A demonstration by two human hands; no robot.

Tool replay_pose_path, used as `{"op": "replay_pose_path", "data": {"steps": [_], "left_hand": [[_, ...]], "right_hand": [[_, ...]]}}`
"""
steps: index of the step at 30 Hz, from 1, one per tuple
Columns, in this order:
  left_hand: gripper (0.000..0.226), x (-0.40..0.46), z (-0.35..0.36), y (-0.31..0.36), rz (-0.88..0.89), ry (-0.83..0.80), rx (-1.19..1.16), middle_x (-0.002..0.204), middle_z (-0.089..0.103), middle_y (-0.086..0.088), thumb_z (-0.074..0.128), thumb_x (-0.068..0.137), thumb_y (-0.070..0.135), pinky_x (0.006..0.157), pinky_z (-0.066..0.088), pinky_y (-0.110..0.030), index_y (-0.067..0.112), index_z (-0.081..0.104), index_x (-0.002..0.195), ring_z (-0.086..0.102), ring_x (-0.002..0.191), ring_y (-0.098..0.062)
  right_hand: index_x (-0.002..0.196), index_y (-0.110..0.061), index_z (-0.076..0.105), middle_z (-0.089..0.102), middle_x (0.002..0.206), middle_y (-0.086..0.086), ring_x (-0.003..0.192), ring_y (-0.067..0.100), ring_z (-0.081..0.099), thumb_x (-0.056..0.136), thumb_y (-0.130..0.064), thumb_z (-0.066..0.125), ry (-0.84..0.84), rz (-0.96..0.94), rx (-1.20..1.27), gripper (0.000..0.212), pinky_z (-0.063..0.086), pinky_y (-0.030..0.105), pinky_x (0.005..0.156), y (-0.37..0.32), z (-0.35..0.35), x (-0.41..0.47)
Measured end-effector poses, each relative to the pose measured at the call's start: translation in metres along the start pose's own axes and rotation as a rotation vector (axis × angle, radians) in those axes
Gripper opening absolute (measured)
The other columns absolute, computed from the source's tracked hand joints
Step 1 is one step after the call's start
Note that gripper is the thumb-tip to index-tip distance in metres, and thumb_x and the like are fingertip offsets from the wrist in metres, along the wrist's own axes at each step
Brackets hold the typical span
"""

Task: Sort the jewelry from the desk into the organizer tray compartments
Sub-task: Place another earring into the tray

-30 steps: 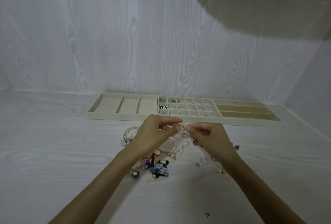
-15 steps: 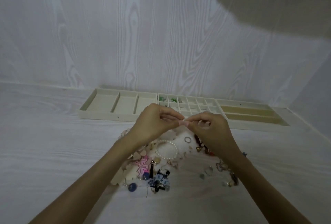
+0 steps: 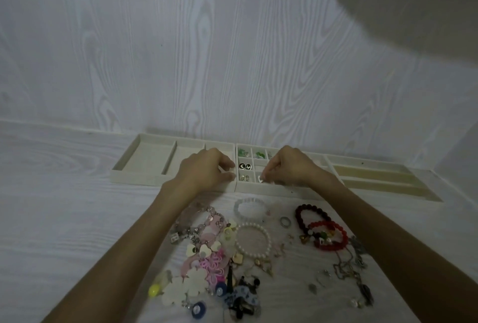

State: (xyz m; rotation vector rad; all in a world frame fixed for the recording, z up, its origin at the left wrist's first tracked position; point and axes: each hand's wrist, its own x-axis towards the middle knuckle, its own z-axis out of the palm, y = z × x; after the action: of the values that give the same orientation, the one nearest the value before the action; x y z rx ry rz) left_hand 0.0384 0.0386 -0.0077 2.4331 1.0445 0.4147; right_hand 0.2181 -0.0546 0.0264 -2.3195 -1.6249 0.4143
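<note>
Pinching a tiny pale piece (image 3: 260, 180), the right hand (image 3: 289, 166) hovers over a front small cell of the organizer tray (image 3: 284, 188) at frame center. Beside it the left hand (image 3: 207, 168) rests with curled fingers at the tray's divider; whether it holds anything I can't tell. Placing step underway, I'd say. Next: release cleanly into that cell, then back to the jewelry pile (image 3: 253, 242) lower center.

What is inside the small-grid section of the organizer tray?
The cream organizer tray holds green pieces, two black round earrings and silvery bits. The right hand covers cells further right.
</note>
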Motion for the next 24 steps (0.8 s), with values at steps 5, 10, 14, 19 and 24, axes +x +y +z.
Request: {"op": "replay_pose_path", "data": {"steps": [5, 10, 14, 19, 24], "left_hand": [[0.027, 0.005, 0.0, -0.004, -0.001, -0.011, -0.029, 0.101, 0.07, 0.016, 0.069, 0.081, 0.044, 0.087, 0.051, -0.034, 0.032, 0.071, 0.105, 0.064, 0.098, -0.009], [0.026, 0.006, 0.0, -0.005, 0.009, -0.008, -0.031, 0.101, 0.07, 0.016, 0.069, 0.081, 0.044, 0.085, 0.05, -0.031, 0.032, 0.072, 0.104, 0.064, 0.098, -0.01], [0.024, 0.005, -0.001, -0.004, 0.014, -0.006, -0.032, 0.1, 0.07, 0.016, 0.07, 0.081, 0.042, 0.086, 0.051, -0.033, 0.033, 0.072, 0.103, 0.065, 0.097, -0.01], [0.023, 0.004, -0.002, -0.003, 0.018, -0.016, -0.027, 0.099, 0.07, 0.016, 0.07, 0.081, 0.041, 0.084, 0.05, -0.031, 0.033, 0.072, 0.103, 0.064, 0.096, -0.009], [0.023, 0.003, -0.004, 0.001, 0.03, -0.023, -0.024, 0.096, 0.07, 0.016, 0.069, 0.082, 0.039, 0.084, 0.051, -0.032, 0.032, 0.072, 0.104, 0.065, 0.095, -0.009]], "right_hand": [[0.087, -0.026, 0.078, 0.054, 0.054, -0.015, 0.053, 0.003, 0.048, 0.081, -0.024, 0.069, 0.007, 0.002, -0.169, 0.011, 0.031, 0.018, 0.048, -0.004, 0.006, 0.009], [0.084, -0.025, 0.078, 0.053, 0.052, -0.017, 0.054, 0.002, 0.048, 0.079, -0.025, 0.071, 0.028, 0.02, -0.2, 0.008, 0.034, 0.019, 0.051, -0.006, 0.007, 0.011], [0.081, -0.025, 0.078, 0.058, 0.053, -0.012, 0.053, 0.003, 0.05, 0.078, -0.026, 0.073, 0.074, 0.032, -0.232, 0.007, 0.037, 0.022, 0.065, -0.008, 0.008, 0.012], [0.079, -0.023, 0.078, 0.062, 0.057, -0.007, 0.054, 0.004, 0.053, 0.077, -0.025, 0.073, 0.095, 0.043, -0.246, 0.006, 0.039, 0.023, 0.067, -0.011, 0.007, 0.011], [0.079, -0.023, 0.078, 0.072, 0.071, -0.003, 0.062, 0.007, 0.062, 0.076, -0.027, 0.076, 0.08, 0.051, -0.2, 0.006, 0.041, 0.023, 0.065, -0.013, -0.001, 0.007]]}}
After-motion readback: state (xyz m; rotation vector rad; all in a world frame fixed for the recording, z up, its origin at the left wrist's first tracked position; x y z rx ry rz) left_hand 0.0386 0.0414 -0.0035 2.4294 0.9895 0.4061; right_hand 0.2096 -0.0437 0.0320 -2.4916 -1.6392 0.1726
